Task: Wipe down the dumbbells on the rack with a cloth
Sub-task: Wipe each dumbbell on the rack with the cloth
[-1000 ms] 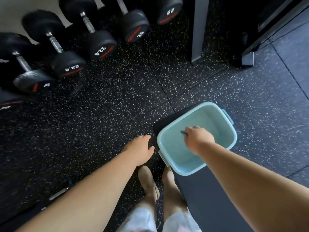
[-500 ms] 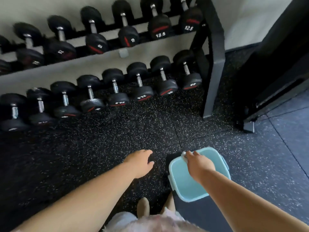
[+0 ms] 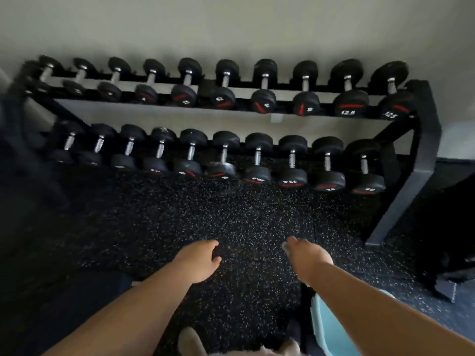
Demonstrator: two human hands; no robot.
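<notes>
A two-tier black rack [image 3: 424, 140] against the wall carries several black dumbbells [image 3: 257, 160] with steel handles and red-marked ends. My right hand [image 3: 309, 255] is stretched forward over the speckled floor and grips a small pale cloth [image 3: 284, 245], of which only a corner shows at the fingertips. My left hand [image 3: 198, 260] hangs beside it with loosely curled fingers and holds nothing. Both hands are well short of the lower row of dumbbells.
A light blue plastic tub [image 3: 331, 327] stands on the floor under my right forearm. The rack's slanted right leg [image 3: 393, 214] reaches down to the black speckled rubber floor [image 3: 231, 214]. Dark equipment [image 3: 452, 227] stands at the right, another dark shape at the left edge.
My right hand has lifted out of the blue tub with the cloth and moved forward. The view has tilted up, so the whole rack is in sight. My left hand has kept its pose.
</notes>
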